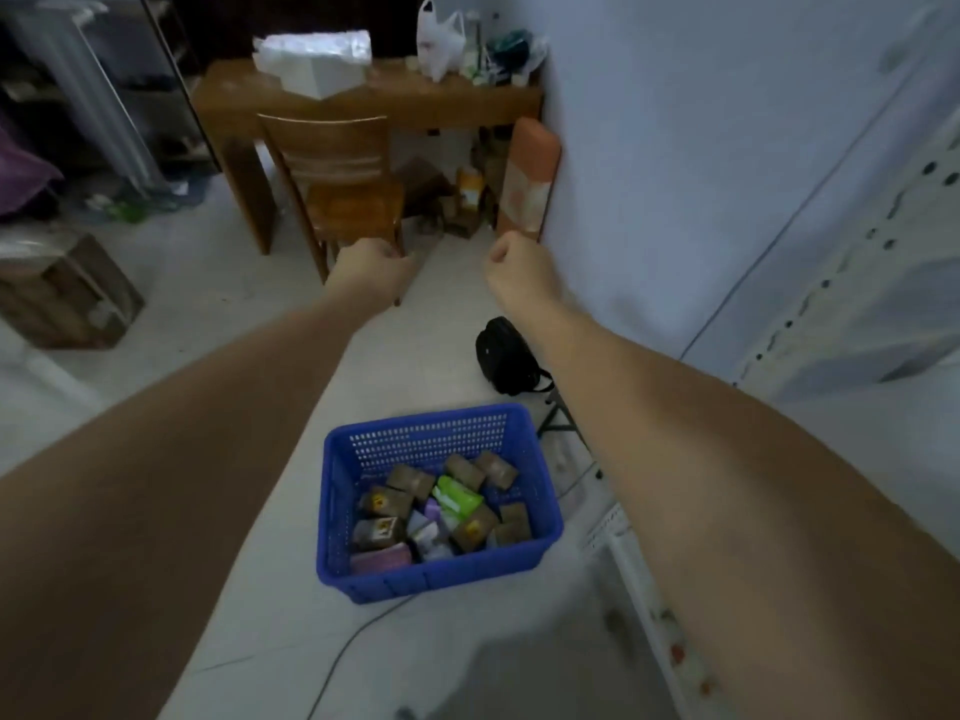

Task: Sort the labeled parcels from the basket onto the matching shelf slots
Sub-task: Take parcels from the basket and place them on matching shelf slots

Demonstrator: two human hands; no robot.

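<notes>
Two bare arms stretch forward over the floor, both hands raised well above the blue basket point(441, 569). Left hand point(375, 270) has fingers curled into a loose fist, nothing visibly held. Right hand point(514, 267) is likewise curled into a fist with nothing visible in it. Basket sits on the pale tiled floor point(249, 626) between the forearms, holding a jumble of parcels point(441, 511): mostly small brown boxes, some with yellow labels, plus a green packet point(457, 498) and a pinkish one near the front wall. White perforated shelf frame point(857, 262) runs along the right edge, slots blurred. Black bag point(506, 356) lies on the floor beyond the basket, near the wall. Wooden chair point(337, 184) is tucked at a wooden desk point(395, 103) at the far end, white plastic bags on top.
</notes>
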